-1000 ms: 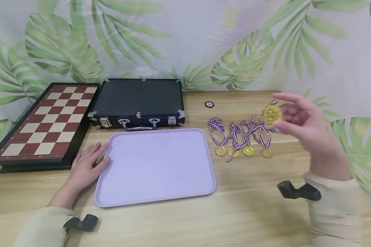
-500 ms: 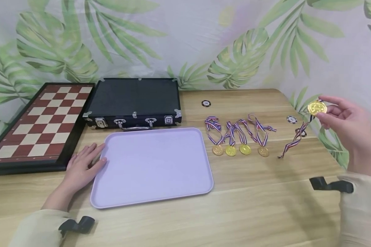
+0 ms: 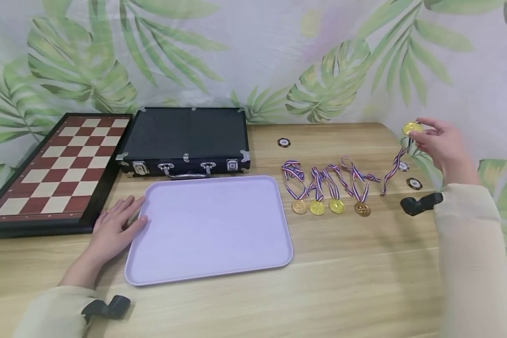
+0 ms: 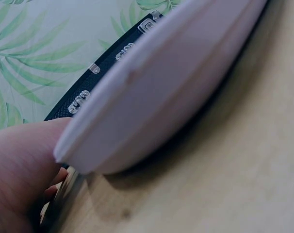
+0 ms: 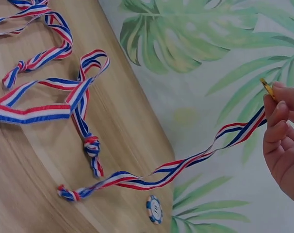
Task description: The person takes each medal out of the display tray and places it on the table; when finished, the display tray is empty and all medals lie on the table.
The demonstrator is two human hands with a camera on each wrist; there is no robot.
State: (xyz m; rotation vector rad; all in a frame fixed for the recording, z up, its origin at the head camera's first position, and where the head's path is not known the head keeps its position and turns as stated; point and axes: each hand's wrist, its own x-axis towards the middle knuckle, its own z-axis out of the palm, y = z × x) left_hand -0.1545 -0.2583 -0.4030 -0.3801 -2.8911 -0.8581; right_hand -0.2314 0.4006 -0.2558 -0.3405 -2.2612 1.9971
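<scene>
Since the earlier frame I moved my right hand point(image 3: 441, 143) outward past the table point(image 3: 342, 281) edge, grip pinching the medal point(image 3: 412, 127); ribbon point(image 5: 186, 165) trailed limp. Light, probably slippery: hold the rim. Left hand point(image 3: 111, 230) lay flat, touching the tray point(image 3: 211, 263).

Gold medal point(image 3: 412, 127): round, shiny, raised off the tabletop point(image 3: 346, 277), pinched at its edge in the right hand point(image 3: 441, 145) grip, beyond the right end of the row of four medals point(image 3: 329, 205). Its red-white-blue ribbon point(image 3: 392, 172) hangs slack and twisted; the knotted end rests on the tabletop, just right of that row.
</scene>
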